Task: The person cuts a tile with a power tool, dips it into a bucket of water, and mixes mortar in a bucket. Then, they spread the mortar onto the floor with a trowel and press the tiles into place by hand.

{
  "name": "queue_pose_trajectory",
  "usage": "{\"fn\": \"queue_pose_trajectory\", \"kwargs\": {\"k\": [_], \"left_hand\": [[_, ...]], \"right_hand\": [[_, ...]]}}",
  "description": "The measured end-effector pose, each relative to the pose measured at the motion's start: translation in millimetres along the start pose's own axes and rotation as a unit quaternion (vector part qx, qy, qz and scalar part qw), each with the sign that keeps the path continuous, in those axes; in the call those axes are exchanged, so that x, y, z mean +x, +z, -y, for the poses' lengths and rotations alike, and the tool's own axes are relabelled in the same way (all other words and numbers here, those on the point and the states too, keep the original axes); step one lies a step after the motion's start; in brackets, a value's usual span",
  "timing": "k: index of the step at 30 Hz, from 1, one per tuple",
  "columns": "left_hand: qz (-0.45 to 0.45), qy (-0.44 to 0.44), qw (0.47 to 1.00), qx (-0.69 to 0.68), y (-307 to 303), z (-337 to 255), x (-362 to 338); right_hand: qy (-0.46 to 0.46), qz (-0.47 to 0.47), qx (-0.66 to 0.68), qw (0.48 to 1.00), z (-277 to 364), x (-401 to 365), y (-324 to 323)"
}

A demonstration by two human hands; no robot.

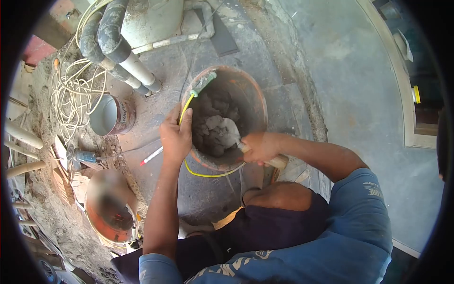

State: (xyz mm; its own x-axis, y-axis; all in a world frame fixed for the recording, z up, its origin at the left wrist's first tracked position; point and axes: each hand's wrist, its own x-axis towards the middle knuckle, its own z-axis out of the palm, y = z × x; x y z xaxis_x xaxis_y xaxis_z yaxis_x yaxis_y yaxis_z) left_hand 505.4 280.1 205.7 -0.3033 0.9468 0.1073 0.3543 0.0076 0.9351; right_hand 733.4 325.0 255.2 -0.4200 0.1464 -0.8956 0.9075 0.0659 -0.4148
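Note:
A round bucket (259, 102) with an orange-brown rim stands before me, holding grey, lumpy mortar (213, 106). My left hand (176, 135) is at its left rim, fingers wrapped round the yellow handle (189, 102), which has a green grip (204, 84) lying at the top rim. My right hand (261, 147) is closed on a tool at the lower right of the bucket. The tool's pale end (230, 131) rests in the mortar, heaped with some of it; its full shape is hidden by mortar and hand.
A white-lined pail (105, 116) stands at the left below grey pipes (113, 35) and a coiled cable (71, 92). A red-tipped marker (152, 155) lies near my left forearm. An orange bucket (101, 222) is at lower left. Wood scraps (63, 182) lie beside it.

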Motion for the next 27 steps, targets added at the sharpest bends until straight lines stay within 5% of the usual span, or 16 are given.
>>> {"fn": "queue_pose_trajectory", "kwargs": {"k": [1, 3, 7, 9, 10, 11, 12, 16, 18, 20, 22, 24, 25, 27], "left_hand": [[0.012, -0.005, 1.0, 0.003, -2, -3, 1], [0.006, 0.011, 0.999, 0.031, -3, -3, 1], [0.043, 0.013, 0.998, 0.033, -5, -10, 2], [0.046, 0.023, 0.998, 0.036, -3, -4, 3], [0.042, 0.037, 0.997, 0.043, -3, 0, 4], [0.041, 0.034, 0.997, 0.047, -7, 4, 3], [0.042, 0.0, 0.999, 0.031, -9, 7, 4], [0.025, -0.047, 0.998, -0.017, -15, 19, -1], [0.023, -0.05, 0.998, -0.006, -15, 24, -3], [0.023, -0.054, 0.998, 0.001, -12, 22, -5], [0.008, -0.013, 0.999, 0.029, -12, 15, -4], [0.017, -0.037, 0.999, 0.034, -14, 7, 0], [0.028, -0.058, 0.997, 0.042, -14, 5, 0], [0.019, -0.041, 0.998, 0.038, -14, 9, 1]], "right_hand": [[0.026, -0.034, -0.085, 0.995, 7, -11, -9], [-0.069, -0.235, -0.226, 0.943, -38, 0, -17], [-0.029, -0.261, -0.223, 0.939, -62, 10, -43], [0.112, -0.14, -0.061, 0.982, -34, 28, -39], [0.108, -0.142, -0.065, 0.982, -32, 36, -35], [0.077, -0.113, 0.092, 0.986, -33, 47, -24], [0.045, -0.081, 0.246, 0.965, -31, 54, -16], [0.018, 0.016, 0.363, 0.932, -19, 65, -7], [-0.002, 0.205, 0.515, 0.833, -16, 64, 2], [0.01, 0.214, 0.481, 0.85, -8, 54, 6], [0.005, 0.156, 0.326, 0.933, 3, 37, 0], [0.02, 0.024, 0.016, 0.999, 21, 2, -14], [0.035, -0.04, -0.157, 0.986, 25, -10, -24], [-0.025, -0.176, -0.248, 0.952, -1, -20, -41]]}}
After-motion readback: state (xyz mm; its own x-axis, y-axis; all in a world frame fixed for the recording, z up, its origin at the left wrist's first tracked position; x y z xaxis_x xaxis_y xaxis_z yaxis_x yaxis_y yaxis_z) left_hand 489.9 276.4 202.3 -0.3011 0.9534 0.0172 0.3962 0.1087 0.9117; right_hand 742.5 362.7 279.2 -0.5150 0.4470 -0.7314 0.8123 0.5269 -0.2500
